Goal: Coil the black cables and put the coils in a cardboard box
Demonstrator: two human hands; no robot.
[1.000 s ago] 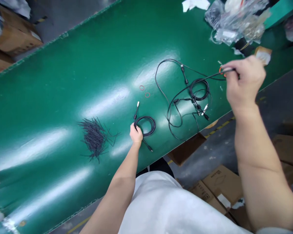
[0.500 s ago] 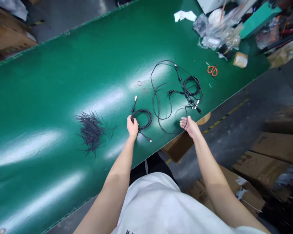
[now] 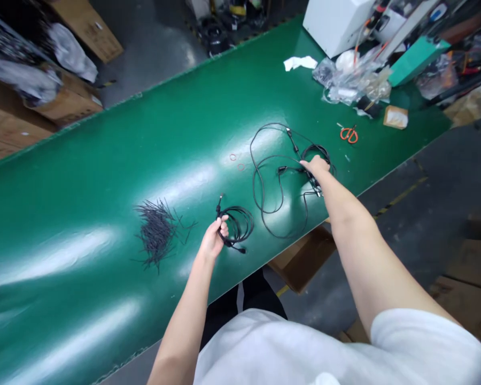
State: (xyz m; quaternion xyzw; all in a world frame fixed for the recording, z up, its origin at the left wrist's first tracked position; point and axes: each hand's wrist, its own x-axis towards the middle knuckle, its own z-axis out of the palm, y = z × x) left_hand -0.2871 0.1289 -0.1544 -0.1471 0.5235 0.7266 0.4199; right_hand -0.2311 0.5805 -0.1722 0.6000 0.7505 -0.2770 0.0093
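Note:
My left hand (image 3: 214, 239) is closed around a small coil of black cable (image 3: 237, 224), lifted slightly off the green table (image 3: 104, 160), near its front edge. My right hand (image 3: 316, 164) reaches over a loose tangle of black cables (image 3: 282, 176) with plugs and rests on its right-hand coil, fingers curled on the wires. Two small red rubber bands (image 3: 236, 162) lie just left of that tangle. A heap of black twist ties (image 3: 156, 230) sits to the left of my left hand.
Orange-handled scissors (image 3: 348, 133) lie at the right. Behind them are clear plastic bags (image 3: 353, 80), crumpled white paper (image 3: 300, 62), a small brown packet (image 3: 395, 116) and a white machine (image 3: 336, 21). Cardboard boxes (image 3: 304, 256) stand on the floor below the table edge.
My right hand let go of a cable near the scissors, swung back to the table's front edge, then reached forward onto the tangle. My left hand raised its coil a little.

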